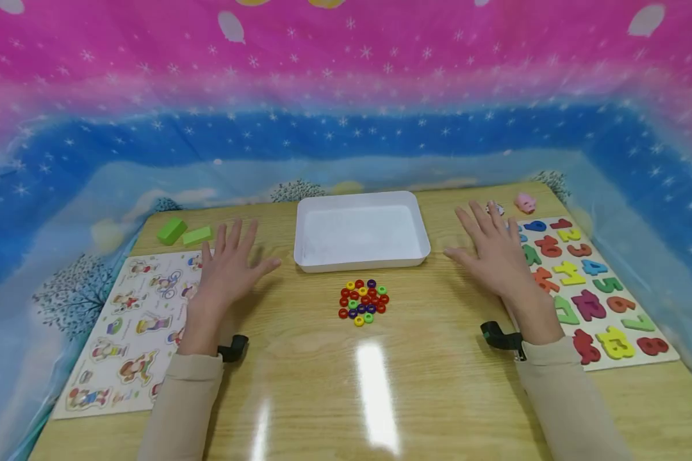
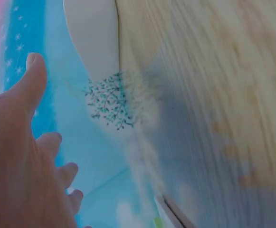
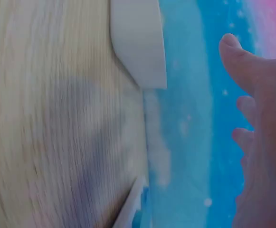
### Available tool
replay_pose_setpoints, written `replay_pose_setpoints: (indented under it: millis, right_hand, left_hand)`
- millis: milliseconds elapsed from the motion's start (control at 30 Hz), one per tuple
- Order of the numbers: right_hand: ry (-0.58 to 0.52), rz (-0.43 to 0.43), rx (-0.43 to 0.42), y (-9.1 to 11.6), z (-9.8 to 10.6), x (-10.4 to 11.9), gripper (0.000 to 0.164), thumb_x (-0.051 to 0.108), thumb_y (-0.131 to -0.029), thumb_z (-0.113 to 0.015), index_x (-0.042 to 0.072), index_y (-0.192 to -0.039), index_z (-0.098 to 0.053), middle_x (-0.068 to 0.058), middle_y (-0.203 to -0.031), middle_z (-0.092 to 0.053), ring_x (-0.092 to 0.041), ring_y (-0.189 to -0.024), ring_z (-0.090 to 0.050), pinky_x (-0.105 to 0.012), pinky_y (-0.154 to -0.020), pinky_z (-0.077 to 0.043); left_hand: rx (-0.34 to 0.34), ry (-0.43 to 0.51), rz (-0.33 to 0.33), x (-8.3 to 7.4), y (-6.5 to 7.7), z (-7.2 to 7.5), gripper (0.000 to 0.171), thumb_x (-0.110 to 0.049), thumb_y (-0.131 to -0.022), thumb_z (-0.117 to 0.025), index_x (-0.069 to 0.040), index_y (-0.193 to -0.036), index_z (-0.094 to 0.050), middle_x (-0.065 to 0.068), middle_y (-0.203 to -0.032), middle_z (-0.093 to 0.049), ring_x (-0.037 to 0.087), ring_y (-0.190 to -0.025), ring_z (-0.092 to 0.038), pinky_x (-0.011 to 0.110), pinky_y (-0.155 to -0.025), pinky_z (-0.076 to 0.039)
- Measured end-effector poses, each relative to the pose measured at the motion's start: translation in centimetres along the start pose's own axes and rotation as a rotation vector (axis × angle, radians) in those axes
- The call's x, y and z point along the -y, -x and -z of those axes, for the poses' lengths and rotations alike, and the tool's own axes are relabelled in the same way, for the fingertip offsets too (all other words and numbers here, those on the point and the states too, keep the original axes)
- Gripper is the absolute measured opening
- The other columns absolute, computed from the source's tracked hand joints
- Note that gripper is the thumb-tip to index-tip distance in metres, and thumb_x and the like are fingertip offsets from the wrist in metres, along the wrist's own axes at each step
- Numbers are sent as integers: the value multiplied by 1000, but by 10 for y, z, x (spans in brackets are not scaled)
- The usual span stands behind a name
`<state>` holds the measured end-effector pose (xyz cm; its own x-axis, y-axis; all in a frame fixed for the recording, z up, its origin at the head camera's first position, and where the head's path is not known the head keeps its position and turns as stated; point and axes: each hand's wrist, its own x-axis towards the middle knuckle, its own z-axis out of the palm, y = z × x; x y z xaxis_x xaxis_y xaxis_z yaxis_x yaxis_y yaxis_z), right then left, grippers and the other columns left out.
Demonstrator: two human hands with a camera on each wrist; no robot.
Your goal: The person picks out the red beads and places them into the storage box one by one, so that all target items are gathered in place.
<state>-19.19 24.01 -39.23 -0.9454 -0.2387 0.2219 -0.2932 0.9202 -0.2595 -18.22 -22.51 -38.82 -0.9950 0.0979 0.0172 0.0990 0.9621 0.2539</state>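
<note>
My left hand (image 1: 228, 272) hovers with spread fingers over the inner edge of a picture puzzle board (image 1: 144, 326) on the left. On the other side, my right hand (image 1: 493, 256) is spread the same way beside a number puzzle board (image 1: 605, 301). Neither hand holds anything. Between them a white rectangular tray (image 1: 362, 264) stands at the back of the table. In front of it lies a small cluster of red, yellow, green and purple rings (image 1: 363, 301). In the left wrist view the thumb and fingertips of the left hand (image 2: 23, 147) show against the backdrop.
Two green blocks (image 1: 172, 231) lie behind the picture board. A pink pig figure (image 1: 525, 203) and a spotted figure (image 1: 496, 209), partly behind the right fingers, stand at the back right. A patterned cloth (image 1: 346, 134) walls the wooden table (image 1: 300, 384) at the back and sides.
</note>
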Motion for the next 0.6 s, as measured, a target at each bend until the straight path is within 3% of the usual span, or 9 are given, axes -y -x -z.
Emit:
replay_pose_setpoints:
  millis: [300,467,600]
  right_hand:
    - [-49,174,14,-1,-16,37,77,52,-83,-61,34,-147,-23,-1,-157,-17,-26,-146,-2,-60,-113,-3]
    - [-51,271,44,0,-19,56,70,47,-85,-62,37,-145,-27,1,-155,-23,-25,-146,-8,-55,-114,-11]
    - [-42,332,76,5,-22,70,60,41,-87,-60,34,-141,-37,0,-149,-35,-25,-144,-18,-50,-116,-14]
  left_hand:
    - [59,41,-29,-13,-4,-11,90,-78,-79,-37,-36,-148,4,-1,-157,10,31,-144,15,66,-109,3]
    - [75,31,-70,-23,-10,-18,91,-76,-80,-39,-31,-150,-2,4,-158,1,35,-145,5,66,-109,-1]
    - [111,33,-79,-30,-14,-22,93,-78,-79,-38,-29,-150,-4,7,-158,-4,36,-145,1,66,-110,-3]
